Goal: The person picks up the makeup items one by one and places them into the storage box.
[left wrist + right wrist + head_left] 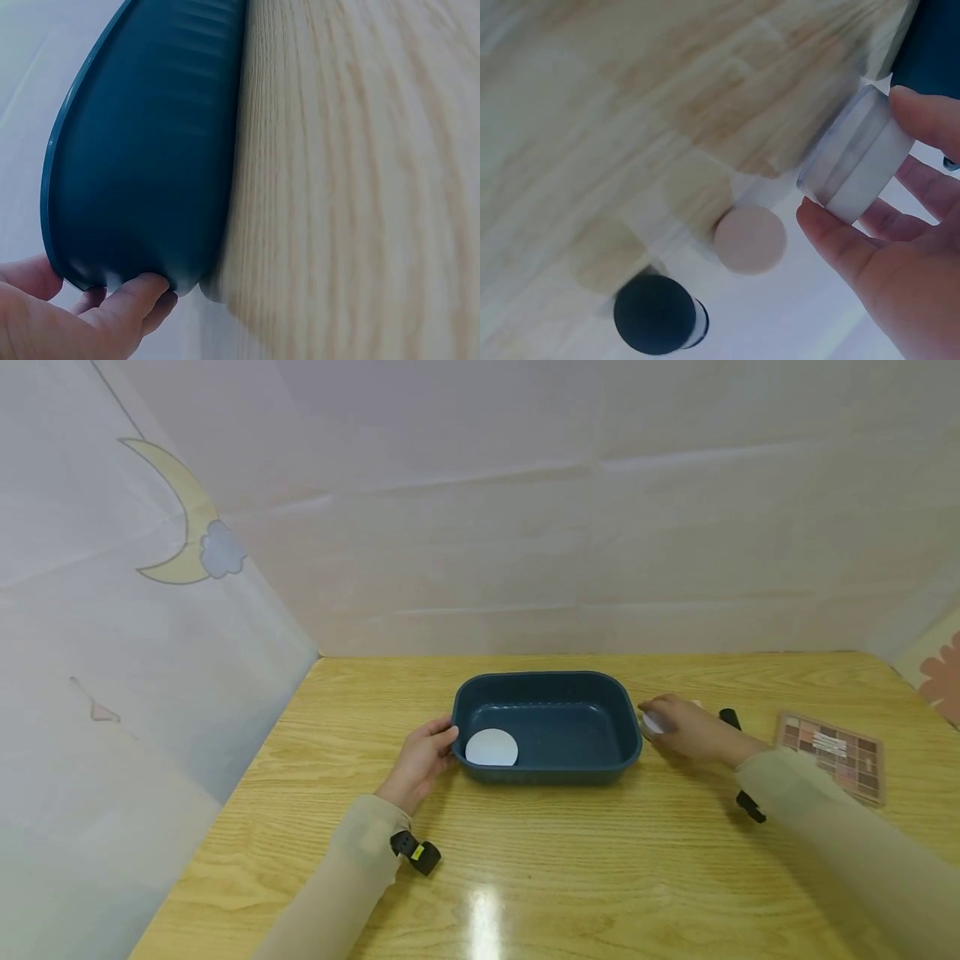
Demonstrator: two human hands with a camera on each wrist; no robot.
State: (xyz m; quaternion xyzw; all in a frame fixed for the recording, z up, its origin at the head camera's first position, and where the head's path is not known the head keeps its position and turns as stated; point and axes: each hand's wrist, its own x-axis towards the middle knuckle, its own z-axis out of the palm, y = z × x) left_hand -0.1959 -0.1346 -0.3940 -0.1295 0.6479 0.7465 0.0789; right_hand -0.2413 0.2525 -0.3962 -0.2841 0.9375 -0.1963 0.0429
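Note:
A dark teal rectangular basin (547, 772) stands on the table. My left hand (422, 758) holds its left end, the thumb at the rim and the fingers against the outer wall, as the left wrist view (82, 322) shows. Inside, at the front left corner, rests a white round flat thing (492, 748), its lower edge hidden by the front wall. Just right of the basin, my right hand (682, 727) pinches a small round cosmetic jar (859, 161), white with a clear part, between thumb and fingers. In the right wrist view the jar is tilted, close over the table.
Beside the right hand stand a pale pink round-topped item (751, 240) and a black-capped cylinder (655, 313). An eyeshadow palette (832, 756) lies farther right on the wooden table (570, 877). A pale cloth backdrop (480, 527) hangs behind and to the left.

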